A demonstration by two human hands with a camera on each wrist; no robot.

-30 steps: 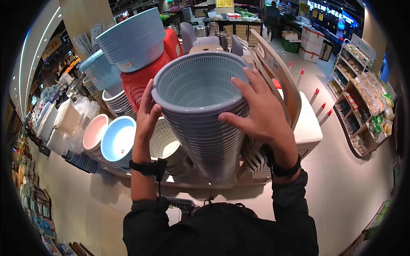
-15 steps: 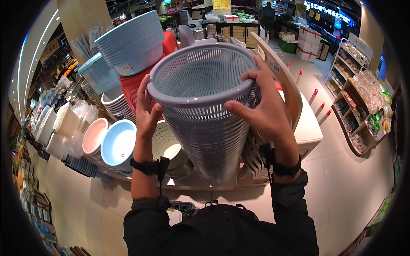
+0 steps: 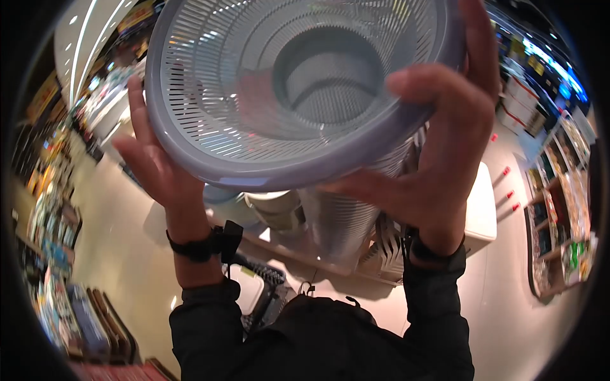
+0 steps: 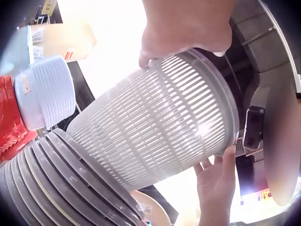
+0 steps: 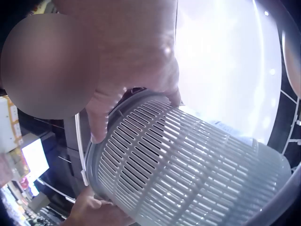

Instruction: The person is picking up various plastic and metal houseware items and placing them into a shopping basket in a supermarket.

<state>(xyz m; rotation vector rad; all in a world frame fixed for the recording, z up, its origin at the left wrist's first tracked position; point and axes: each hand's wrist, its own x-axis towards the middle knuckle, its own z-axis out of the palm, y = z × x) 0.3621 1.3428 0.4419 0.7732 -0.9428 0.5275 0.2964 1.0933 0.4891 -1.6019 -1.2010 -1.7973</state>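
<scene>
A tall grey slatted plastic basket (image 3: 254,174) is tilted with its mouth towards my head, above a stack of similar baskets (image 3: 346,228). My right hand (image 3: 445,146) grips its rim, fingers bent over the edge and thumb underneath; the same hand (image 5: 127,47) spans the rim in the right wrist view. My left hand (image 3: 162,168) supports the opposite side, its visible thumb and finger extended outside the rim. In the left wrist view, the left hand (image 4: 188,26) lies against the upper basket wall (image 4: 155,122), whose lower end is close to the stack rims (image 4: 56,183).
Pale blue basins (image 4: 51,89) and red plastic ware (image 4: 9,122) stand beside the stack. A cream perforated basket (image 3: 276,206) is left of the stack. To the right are a white box-like piece (image 3: 481,213), red-topped posts (image 3: 506,171) and a snack shelf (image 3: 565,209).
The top basket has come up from the stack and towards my head, tilting its mouth to me. Both hands have moved up with it, the left farther left. The head view has shifted.
</scene>
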